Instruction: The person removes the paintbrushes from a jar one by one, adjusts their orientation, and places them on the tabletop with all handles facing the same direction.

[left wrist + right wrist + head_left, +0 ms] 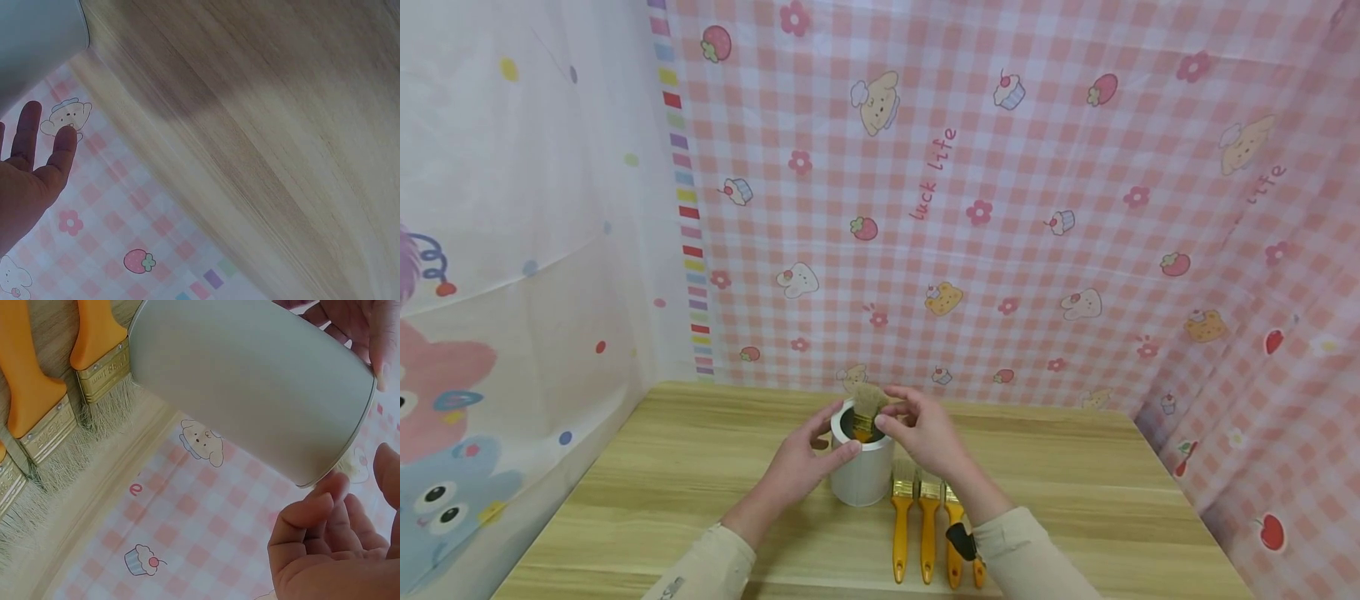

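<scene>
A white can [859, 479] stands upright on the table. Inside it a paintbrush [868, 406] sits bristles up, its handle mostly hidden. My left hand [805, 462] holds the can at its left side, thumb at the front of the rim; the left wrist view shows some of its fingers [59, 165] spread apart from the can. At the right of the rim, my right hand [928, 433] is beside the bristles. In the right wrist view its fingers [306, 515] are bent near the rim, the thumb stands apart, and nothing shows between them.
Several paintbrushes [928, 521] with orange handles lie in a row right of the can, bristles away from me; my right arm partly covers some. A black piece [961, 542] shows by the right cuff. Behind the wooden table [700, 442] hangs a pink checked cloth [925, 250].
</scene>
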A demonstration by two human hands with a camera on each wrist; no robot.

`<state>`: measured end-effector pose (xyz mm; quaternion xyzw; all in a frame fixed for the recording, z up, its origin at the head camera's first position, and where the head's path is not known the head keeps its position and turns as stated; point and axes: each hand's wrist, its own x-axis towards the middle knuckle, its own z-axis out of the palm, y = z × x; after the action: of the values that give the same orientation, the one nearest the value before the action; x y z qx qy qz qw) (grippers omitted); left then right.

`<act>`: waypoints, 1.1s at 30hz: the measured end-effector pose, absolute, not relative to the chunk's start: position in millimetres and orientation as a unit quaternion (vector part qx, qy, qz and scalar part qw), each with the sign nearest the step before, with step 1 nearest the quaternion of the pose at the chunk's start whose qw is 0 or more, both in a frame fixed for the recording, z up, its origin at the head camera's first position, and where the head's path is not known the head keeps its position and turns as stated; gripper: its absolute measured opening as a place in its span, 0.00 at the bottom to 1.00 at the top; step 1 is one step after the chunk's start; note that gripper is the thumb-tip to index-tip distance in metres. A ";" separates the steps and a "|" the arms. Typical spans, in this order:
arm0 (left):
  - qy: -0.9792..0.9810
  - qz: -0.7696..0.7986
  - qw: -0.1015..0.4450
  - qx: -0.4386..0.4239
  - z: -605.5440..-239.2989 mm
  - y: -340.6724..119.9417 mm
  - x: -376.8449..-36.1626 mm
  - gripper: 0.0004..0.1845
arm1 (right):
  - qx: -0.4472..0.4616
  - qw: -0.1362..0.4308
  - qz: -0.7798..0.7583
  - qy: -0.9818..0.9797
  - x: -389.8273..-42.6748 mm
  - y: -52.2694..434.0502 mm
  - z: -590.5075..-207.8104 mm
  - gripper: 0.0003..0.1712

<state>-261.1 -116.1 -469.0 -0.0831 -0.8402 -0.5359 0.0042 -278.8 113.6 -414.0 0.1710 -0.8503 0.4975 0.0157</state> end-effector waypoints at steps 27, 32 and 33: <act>-0.840 -0.535 0.009 -0.090 -469.6 -116.6 -260.8 0.42 | 0.155 0.044 0.468 -0.869 -278.0 96.6 -413.1 0.32; -0.839 -0.537 0.009 -0.089 -469.2 -116.4 -261.0 0.41 | 0.166 0.047 0.460 -0.871 -278.9 93.2 -412.8 0.31; -0.839 -0.537 0.010 -0.089 -469.1 -116.3 -261.1 0.41 | 0.167 0.047 0.459 -0.871 -278.9 92.4 -412.4 0.32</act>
<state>-261.1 -116.3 -469.1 -0.0895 -0.8386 -0.5372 0.0098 -278.9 92.4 -412.4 0.1670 -0.8715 0.4587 0.0473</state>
